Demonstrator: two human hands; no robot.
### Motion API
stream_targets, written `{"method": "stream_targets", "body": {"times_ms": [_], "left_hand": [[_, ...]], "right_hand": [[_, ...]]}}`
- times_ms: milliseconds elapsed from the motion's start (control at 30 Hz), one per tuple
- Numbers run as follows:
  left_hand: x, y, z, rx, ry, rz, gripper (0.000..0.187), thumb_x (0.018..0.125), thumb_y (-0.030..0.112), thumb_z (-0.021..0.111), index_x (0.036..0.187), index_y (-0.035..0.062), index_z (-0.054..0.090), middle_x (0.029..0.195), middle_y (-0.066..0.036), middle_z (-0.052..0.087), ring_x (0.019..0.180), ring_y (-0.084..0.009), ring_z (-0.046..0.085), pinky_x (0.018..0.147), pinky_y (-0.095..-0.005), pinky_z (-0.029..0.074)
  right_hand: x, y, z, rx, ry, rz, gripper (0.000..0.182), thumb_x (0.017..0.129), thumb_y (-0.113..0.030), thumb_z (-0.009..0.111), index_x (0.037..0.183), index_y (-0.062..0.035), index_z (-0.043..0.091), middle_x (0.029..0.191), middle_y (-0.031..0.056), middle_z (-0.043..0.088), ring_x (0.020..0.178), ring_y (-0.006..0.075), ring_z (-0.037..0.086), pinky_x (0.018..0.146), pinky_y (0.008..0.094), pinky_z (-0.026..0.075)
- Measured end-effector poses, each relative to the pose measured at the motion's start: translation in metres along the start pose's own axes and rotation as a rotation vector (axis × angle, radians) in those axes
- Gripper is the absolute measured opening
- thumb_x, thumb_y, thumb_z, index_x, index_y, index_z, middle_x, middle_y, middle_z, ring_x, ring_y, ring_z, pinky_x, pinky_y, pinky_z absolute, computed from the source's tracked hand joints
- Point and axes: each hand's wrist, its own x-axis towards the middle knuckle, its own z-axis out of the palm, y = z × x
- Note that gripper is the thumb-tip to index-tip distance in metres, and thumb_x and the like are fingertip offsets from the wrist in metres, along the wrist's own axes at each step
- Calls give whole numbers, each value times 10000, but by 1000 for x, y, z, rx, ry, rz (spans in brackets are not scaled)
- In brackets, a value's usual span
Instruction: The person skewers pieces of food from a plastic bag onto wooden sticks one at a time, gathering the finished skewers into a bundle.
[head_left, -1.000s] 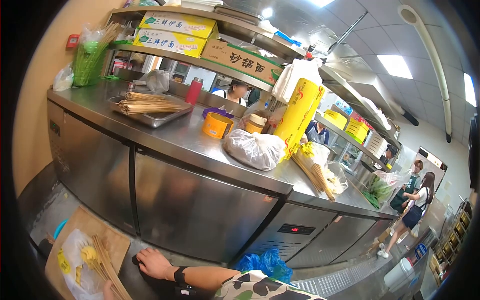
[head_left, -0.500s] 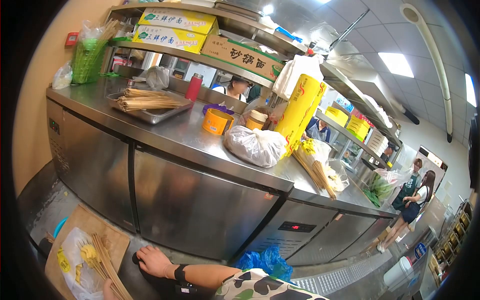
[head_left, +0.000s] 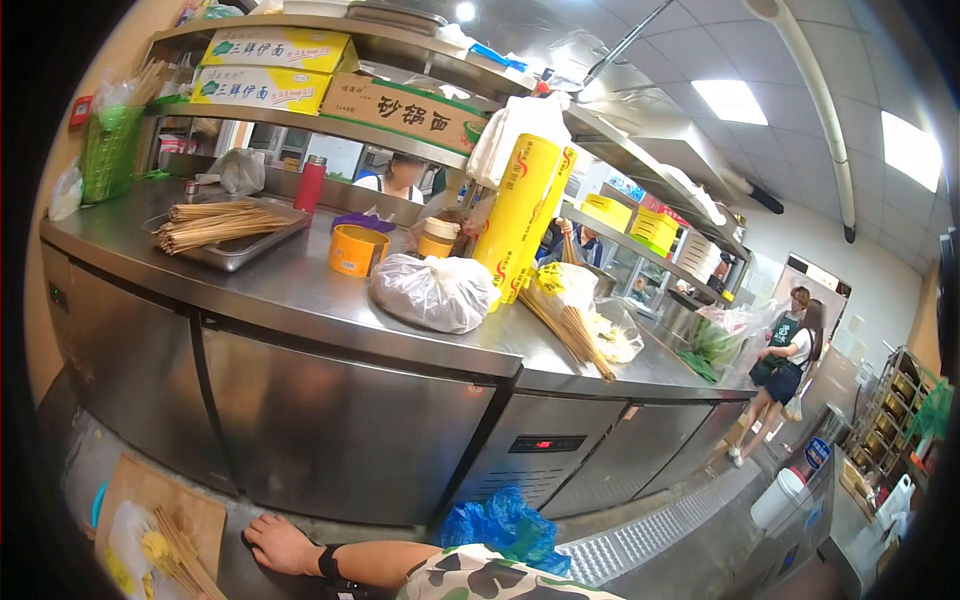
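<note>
My right hand [head_left: 282,544] lies palm down at the bottom, fingers loosely apart and holding nothing, resting at a dark edge whose kind I cannot make out. A black band [head_left: 328,561] circles its wrist. To its left is a wooden board [head_left: 205,497]. On that board, a clear plastic bag [head_left: 122,532] lies with yellow food pieces [head_left: 156,548] and thin wooden skewers [head_left: 190,560]. My left hand is out of view.
A steel counter [head_left: 300,340] carries a tray [head_left: 235,255] of skewers, a knotted white bag [head_left: 435,292], a yellow film roll [head_left: 520,220] and an orange tub [head_left: 357,250]. A blue plastic bag [head_left: 505,525] lies on the floor. People [head_left: 790,350] stand at far right.
The view has swung right, so the counter and board sit further left. A hand at the skewers' lower ends has left the view. My right hand stays resting.
</note>
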Motion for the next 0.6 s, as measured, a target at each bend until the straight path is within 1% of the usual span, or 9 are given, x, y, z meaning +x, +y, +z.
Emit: {"method": "stream_targets", "body": {"times_ms": [67,167,367,600], "left_hand": [[0,7,4,-160,40,-114,425,852,298,525,1179,27,498,1161,-116,517,1089,-249,462,930,-356,386],[2,10,5,-237,77,-180,421,846,297,532,1169,29,504,1144,-114,524,1075,-247,470,922,-356,391],[-5,20,17,-259,116,-221,398,827,298,550,1127,38,528,1090,-103,544,1029,-244,489,895,-361,403],[-5,21,16,-272,101,-226,392,826,295,551,1124,41,533,1090,-96,545,1032,-242,487,895,-357,401]], "right_hand": [[1,-1,-6,-2,-38,23,199,771,-186,527,920,-54,515,944,105,507,957,283,479,796,399,391],[1,-2,-11,12,-45,24,203,774,-190,523,926,-55,516,958,99,504,966,276,474,802,394,387],[1,-6,-19,29,-52,19,199,777,-193,524,926,-62,515,975,95,511,977,269,475,806,393,385],[1,-9,-23,46,-64,8,202,784,-196,524,936,-63,517,996,92,517,983,265,476,813,394,383]]}}
